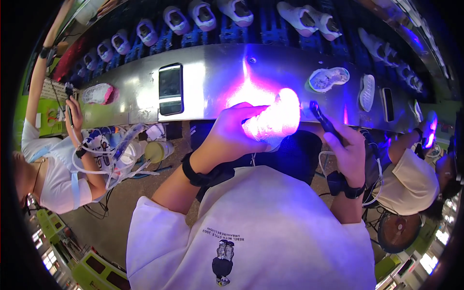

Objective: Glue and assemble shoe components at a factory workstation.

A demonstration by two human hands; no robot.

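My left hand (pixel 226 134) is closed around a pale shoe (pixel 273 118), holding it up just past my lap at the metal ledge (pixel 135 87). Intense pink-violet light washes out the shoe, so its details are lost. To the right, my right hand (pixel 349 153) grips a slim black-handled tool (pixel 325 122), its dark tip pointing up and left, apart from the shoe. The tool's exact kind cannot be made out. Beyond it on the ledge lie a white shoe sole (pixel 329 79) and another narrower sole (pixel 367 93).
A conveyor (pixel 261 36) carrying several white shoes runs behind the ledge. A phone (pixel 171 89) lies on the ledge at left, another (pixel 387 104) at right. Co-workers sit on both sides, the left one (pixel 63 179) near hoses and a tub (pixel 158 151).
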